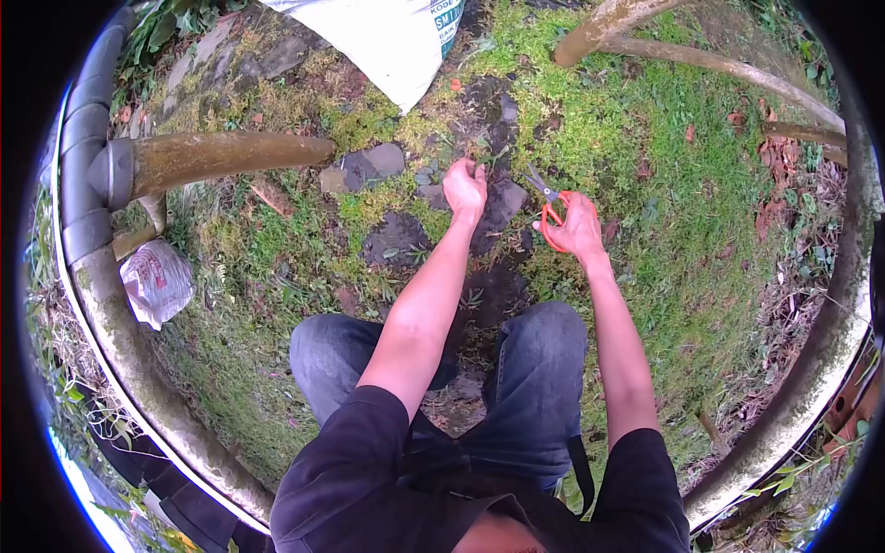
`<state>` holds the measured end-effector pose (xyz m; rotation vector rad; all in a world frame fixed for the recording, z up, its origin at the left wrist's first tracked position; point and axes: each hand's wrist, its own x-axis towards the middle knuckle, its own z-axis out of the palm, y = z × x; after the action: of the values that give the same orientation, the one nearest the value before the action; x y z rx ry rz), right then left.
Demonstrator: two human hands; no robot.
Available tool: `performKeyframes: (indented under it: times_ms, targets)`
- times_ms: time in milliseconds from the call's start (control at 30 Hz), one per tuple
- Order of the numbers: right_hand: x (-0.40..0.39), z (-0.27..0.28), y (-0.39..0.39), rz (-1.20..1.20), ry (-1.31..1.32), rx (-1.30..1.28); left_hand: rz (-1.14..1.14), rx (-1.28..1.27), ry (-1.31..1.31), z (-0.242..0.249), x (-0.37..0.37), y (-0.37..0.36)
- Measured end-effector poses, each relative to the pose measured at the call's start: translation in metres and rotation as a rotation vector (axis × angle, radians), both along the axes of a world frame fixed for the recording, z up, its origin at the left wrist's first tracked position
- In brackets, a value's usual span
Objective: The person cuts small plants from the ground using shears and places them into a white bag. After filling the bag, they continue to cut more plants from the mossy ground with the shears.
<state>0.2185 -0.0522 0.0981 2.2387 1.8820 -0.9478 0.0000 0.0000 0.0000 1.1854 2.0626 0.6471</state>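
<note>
My right hand (581,229) grips orange-handled scissors (552,210). Their blades are parted and point up and left, toward my other hand. My left hand (465,190) is closed in a pinch just above the ground, its fingertips on a small green weed (485,153); how much of the stem lies between the fingers is hidden. Dark flat stones (505,203) and bare soil lie beneath and between the two hands. Low green moss and grass (590,120) grow around them.
A white printed sack (387,46) lies ahead. A crumpled plastic bag (158,282) rests at the left. A brown post (230,162) reaches in from the left, and bare branches (719,66) cross the upper right. A curved rail (175,405) borders the grass.
</note>
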Motion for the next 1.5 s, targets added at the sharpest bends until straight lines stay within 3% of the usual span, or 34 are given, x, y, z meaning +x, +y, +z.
performKeyframes:
  times_ms: [67,200,300,333,467,600,833,867,1000,1200,1500]
  targets:
    - [-0.006,-0.013,-0.003,0.054,0.015,0.087,0.154,-0.071,-0.134,0.003,-0.013,-0.01]
    - [-0.02,-0.05,0.006,0.205,0.022,0.266,0.091,0.026,-0.103,-0.039,-0.022,-0.025]
    - [-0.023,-0.064,0.008,0.288,-0.031,0.276,-0.046,0.02,-0.235,-0.047,-0.029,-0.026]
    - [-0.023,-0.066,0.008,0.298,-0.041,0.297,-0.18,0.197,0.001,-0.044,-0.029,-0.027]
    - [-0.016,-0.07,0.009,0.308,-0.031,0.372,-0.304,0.071,0.06,0.0,-0.015,-0.021]
    - [-0.01,-0.076,0.009,0.307,-0.02,0.389,-0.427,0.058,0.16,-0.006,-0.021,-0.007]
    - [-0.019,-0.08,0.008,0.277,0.061,0.381,-0.313,-0.108,-0.084,-0.025,-0.042,0.021]
    - [-0.02,-0.08,0.009,0.281,0.058,0.369,-0.216,-0.225,-0.191,-0.03,-0.042,0.026]
    - [-0.027,-0.091,0.008,0.28,0.105,0.34,-0.226,-0.27,-0.171,-0.019,-0.039,0.036]
    - [-0.033,-0.096,0.004,0.279,0.127,0.328,-0.432,-0.351,-0.122,-0.01,-0.044,0.053]
    - [-0.021,-0.097,0.006,0.325,0.141,0.394,-0.522,-0.441,-0.2,-0.018,-0.054,0.066]
